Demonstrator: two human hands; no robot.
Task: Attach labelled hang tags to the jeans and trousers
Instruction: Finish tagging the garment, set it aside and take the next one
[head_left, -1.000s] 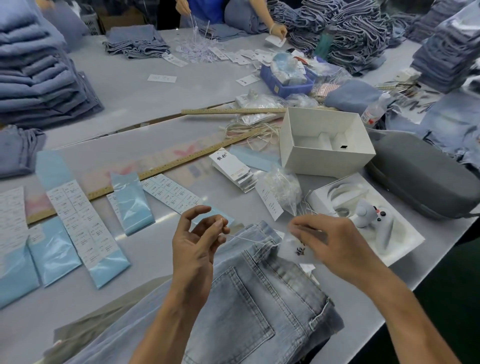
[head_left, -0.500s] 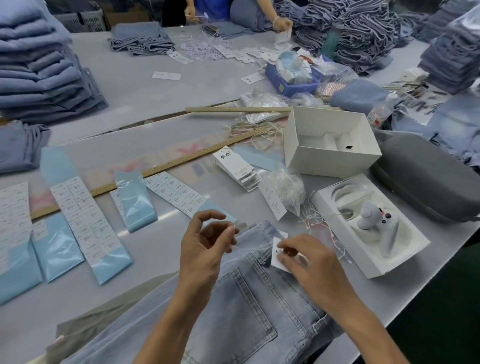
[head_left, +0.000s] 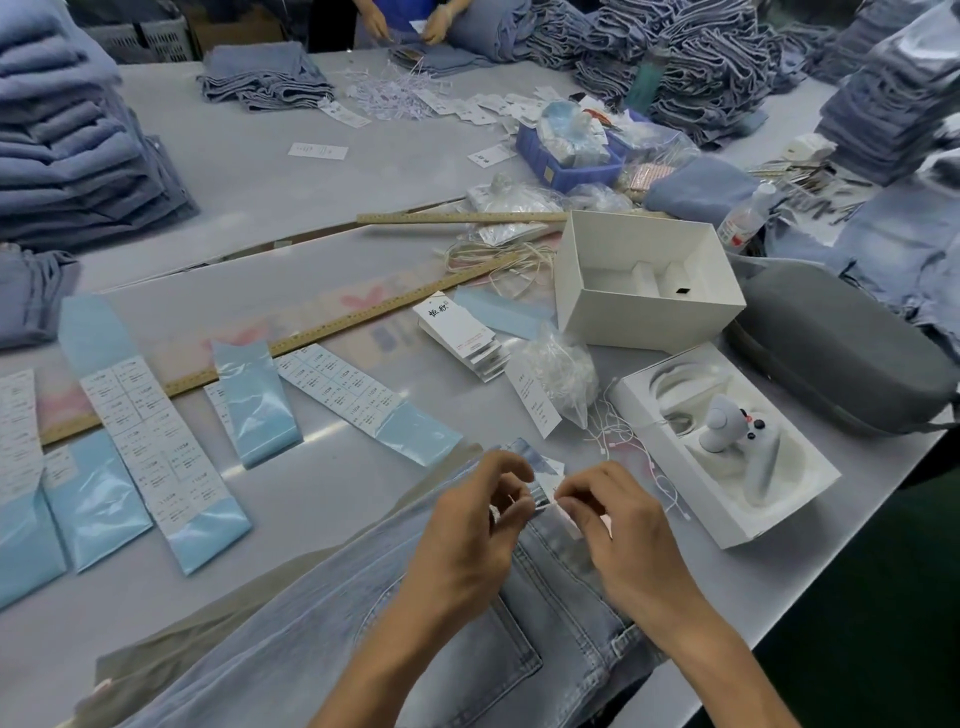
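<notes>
1. The left hand (head_left: 470, 525) and the right hand (head_left: 610, 519) meet over the waistband of the pale jeans (head_left: 322, 639), which lie at the near edge of the desk (head_left: 322, 208). Both grips are closed to a fine pinch, thumb against fingertips. What they pinch looks like a thin fastener loop, though it is too fine to make out for certain.
2. The hang tag (head_left: 540, 475) sits between and just beyond the two hands, touching the waistband, partly hidden by the fingers.
3. Likely risk: the loop's ends slip from the pinch before they lock, since little of it shows to hold. The tag would then drop loose onto the denim.
4. Another risk: the loop closes without catching the belt loop or the tag's hole. The fingers cover that spot, so it cannot be checked here.
5. Just right of the right hand, loose white strings (head_left: 631, 441) lie tangled and could snag a withdrawing hand.
6. The open white tray (head_left: 769, 525) overhangs the desk's right edge and a sideways elbow could knock it off.
7. To the left, bare desk lies between the jeans and the blue-backed label sheets (head_left: 150, 441), giving room to move that way.
</notes>
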